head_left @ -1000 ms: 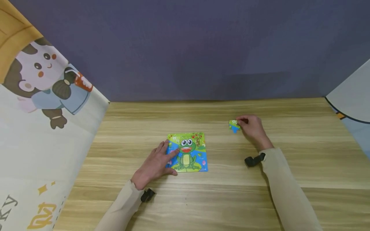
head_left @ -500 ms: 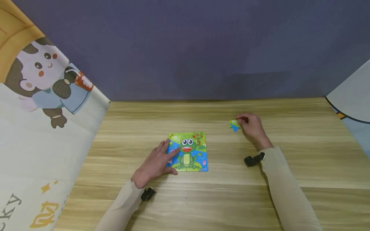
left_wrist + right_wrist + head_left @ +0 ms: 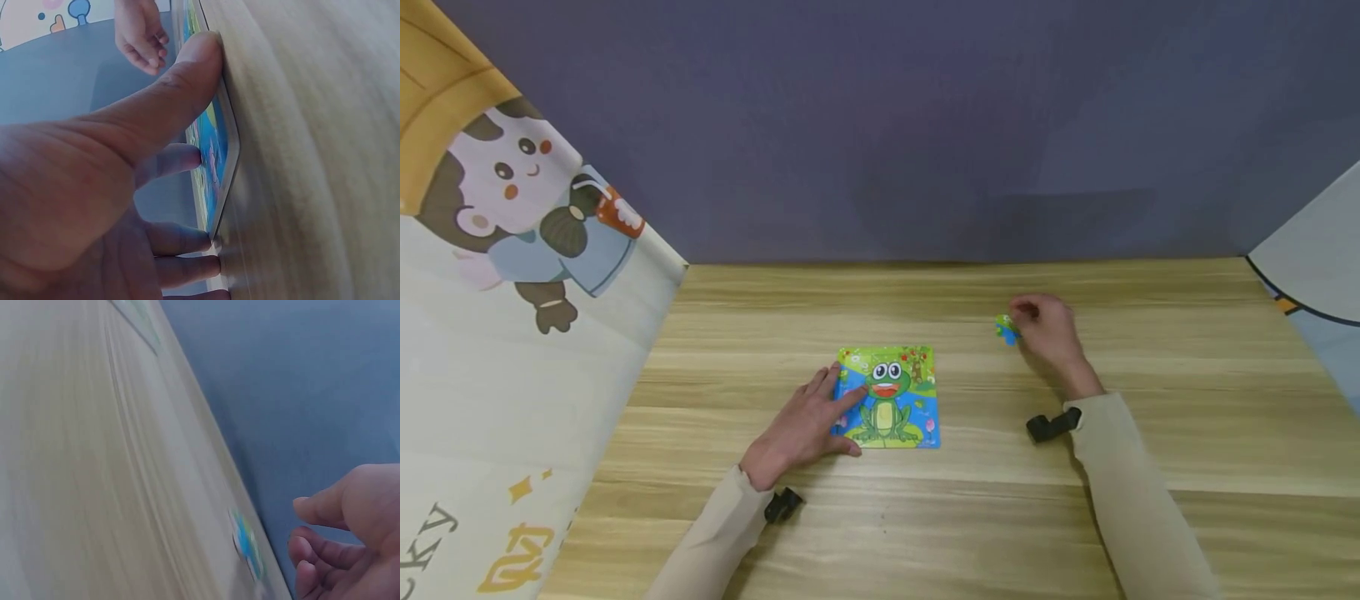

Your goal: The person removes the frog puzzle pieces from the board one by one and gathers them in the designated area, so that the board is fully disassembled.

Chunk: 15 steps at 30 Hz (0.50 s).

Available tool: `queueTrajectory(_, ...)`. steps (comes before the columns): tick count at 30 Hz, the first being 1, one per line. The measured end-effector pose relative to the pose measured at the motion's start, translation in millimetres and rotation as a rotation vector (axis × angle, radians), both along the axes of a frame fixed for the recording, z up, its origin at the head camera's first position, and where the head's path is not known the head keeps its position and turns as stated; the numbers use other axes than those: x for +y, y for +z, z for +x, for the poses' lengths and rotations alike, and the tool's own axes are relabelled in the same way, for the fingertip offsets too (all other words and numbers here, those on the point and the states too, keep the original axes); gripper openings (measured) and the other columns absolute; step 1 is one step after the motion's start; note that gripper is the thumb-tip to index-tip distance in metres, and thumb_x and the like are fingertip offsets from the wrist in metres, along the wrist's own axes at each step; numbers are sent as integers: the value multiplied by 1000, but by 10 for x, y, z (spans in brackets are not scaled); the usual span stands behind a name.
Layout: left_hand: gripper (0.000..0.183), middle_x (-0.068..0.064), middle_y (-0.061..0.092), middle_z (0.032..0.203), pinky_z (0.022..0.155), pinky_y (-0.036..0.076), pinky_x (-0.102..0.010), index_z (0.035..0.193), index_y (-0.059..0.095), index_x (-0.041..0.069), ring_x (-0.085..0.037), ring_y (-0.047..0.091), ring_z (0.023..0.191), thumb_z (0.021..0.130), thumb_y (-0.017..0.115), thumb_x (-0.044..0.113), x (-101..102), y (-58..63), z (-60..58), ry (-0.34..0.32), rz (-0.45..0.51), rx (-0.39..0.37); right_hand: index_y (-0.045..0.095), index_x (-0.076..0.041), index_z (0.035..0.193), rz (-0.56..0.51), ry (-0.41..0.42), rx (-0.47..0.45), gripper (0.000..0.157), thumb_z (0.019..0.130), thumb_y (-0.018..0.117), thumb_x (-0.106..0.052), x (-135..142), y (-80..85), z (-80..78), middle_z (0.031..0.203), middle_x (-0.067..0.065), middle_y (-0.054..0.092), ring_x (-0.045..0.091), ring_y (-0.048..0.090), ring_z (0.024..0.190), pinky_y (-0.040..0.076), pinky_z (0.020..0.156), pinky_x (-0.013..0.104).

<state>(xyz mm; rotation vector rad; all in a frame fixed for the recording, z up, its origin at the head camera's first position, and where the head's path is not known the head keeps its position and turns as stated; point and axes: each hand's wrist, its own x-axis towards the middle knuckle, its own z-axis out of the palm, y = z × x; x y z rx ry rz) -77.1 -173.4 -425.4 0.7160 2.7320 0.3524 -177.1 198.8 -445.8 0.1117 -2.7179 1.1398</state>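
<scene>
A square frog jigsaw puzzle (image 3: 886,417) in a shallow tray lies flat on the wooden table. My left hand (image 3: 797,427) rests at its left side, fingers extended; one finger reaches over the picture and the thumb touches the near edge (image 3: 232,147). Farther right and back, a loose green and blue puzzle piece (image 3: 1005,332) lies on the table, partly covered by my right hand (image 3: 1051,333) in the head view. The right wrist view shows that hand (image 3: 350,534) raised off the piece (image 3: 247,544), its fingers loosely curled, a gap between thumb and fingertips, nothing held.
The wooden table (image 3: 887,533) meets a dark blue-grey wall (image 3: 925,133) at the back. A cartoon-printed panel (image 3: 490,375) stands on the left, another pale panel (image 3: 1315,242) on the right. Each wrist wears a black camera (image 3: 1051,425).
My right hand has let go of the puzzle piece and lifted slightly, coming a little left over it. The left hand and the frog puzzle stay put.
</scene>
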Motion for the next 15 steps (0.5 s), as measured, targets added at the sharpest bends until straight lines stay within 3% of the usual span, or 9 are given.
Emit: queueTrajectory(15,87,-30,17,164,117,30,-67,151,45,21,-52,24,150,77,81,50,11,25,6,12,19,-4,72,4,111,-31,201,15,21,95,63,-5,-637,9,111,103,22,72,34,67,93,55,82,47)
